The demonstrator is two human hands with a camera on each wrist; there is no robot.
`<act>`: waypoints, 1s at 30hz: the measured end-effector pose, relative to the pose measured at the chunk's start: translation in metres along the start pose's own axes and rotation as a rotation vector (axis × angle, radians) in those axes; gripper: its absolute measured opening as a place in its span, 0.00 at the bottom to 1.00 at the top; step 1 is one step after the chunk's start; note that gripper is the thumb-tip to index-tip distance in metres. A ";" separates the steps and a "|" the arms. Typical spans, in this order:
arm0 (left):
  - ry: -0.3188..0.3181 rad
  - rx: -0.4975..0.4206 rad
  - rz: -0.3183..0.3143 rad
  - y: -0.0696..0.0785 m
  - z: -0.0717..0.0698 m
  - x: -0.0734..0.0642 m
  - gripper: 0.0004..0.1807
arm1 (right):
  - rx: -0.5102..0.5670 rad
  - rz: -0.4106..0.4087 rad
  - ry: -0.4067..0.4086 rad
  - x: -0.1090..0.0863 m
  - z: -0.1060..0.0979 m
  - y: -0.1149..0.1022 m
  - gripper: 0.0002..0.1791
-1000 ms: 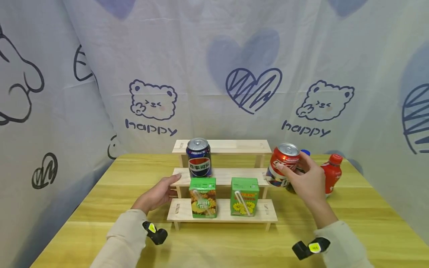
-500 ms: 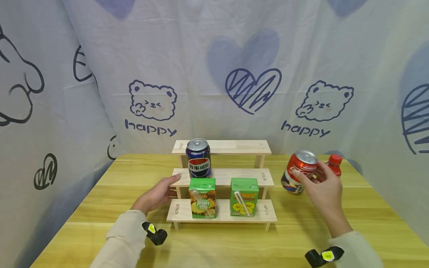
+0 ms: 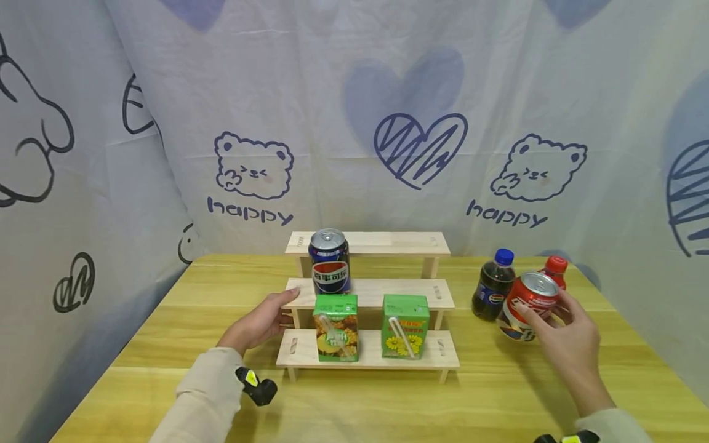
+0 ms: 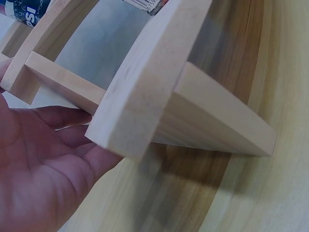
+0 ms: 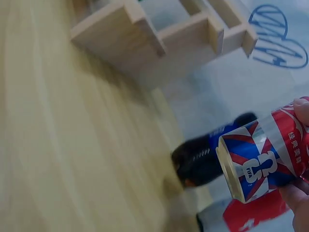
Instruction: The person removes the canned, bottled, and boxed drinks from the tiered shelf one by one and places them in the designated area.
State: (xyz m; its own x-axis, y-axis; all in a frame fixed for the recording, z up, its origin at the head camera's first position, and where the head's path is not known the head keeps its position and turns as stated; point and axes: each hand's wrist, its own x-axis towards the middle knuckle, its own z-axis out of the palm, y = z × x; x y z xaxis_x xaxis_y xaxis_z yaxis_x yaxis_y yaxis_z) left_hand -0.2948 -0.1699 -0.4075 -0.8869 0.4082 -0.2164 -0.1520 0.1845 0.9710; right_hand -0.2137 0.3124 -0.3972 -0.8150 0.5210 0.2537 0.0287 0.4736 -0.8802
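Note:
My right hand (image 3: 573, 344) holds a red soda can (image 3: 526, 304) between thumb and fingers at the right. In the right wrist view the can (image 5: 263, 162) hangs tilted, its base off the table. At the left, my left hand (image 3: 260, 323) grips the end of a three-tier wooden display shelf (image 3: 393, 294), thumb on the middle tier and fingers below. A blue Pepsi can (image 3: 330, 264) stands on the middle tier's left side. Two green drink cartons (image 3: 336, 332) with straws stand apart on the bottom tier.
Behind the held can stand a dark cola bottle (image 3: 490, 292) with a blue cap and a red bottle (image 3: 556, 271), partly hidden. The wooden table (image 3: 354, 406) reaches back to a white curtain (image 3: 343, 154) with printed hearts and bears.
My right hand has carried the red can rightward and toward me, away from the shelf, uncovering the cola bottle. My left hand has stayed on the shelf.

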 end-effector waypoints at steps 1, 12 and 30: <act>-0.002 -0.001 0.002 0.000 0.000 0.000 0.38 | -0.005 0.003 0.005 0.000 -0.002 0.004 0.45; 0.029 -0.007 -0.022 0.001 0.000 0.001 0.38 | -0.068 0.048 0.050 0.034 -0.009 0.095 0.49; 0.012 -0.002 -0.008 0.000 0.001 0.000 0.38 | -0.060 0.240 0.039 0.001 -0.030 0.051 0.47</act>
State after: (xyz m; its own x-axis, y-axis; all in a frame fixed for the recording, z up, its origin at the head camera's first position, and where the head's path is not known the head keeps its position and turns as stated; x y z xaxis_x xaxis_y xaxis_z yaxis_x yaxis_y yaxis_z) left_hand -0.2951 -0.1692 -0.4072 -0.8910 0.3954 -0.2232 -0.1602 0.1860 0.9694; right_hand -0.1961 0.3584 -0.4295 -0.7576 0.6502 0.0568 0.2541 0.3739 -0.8920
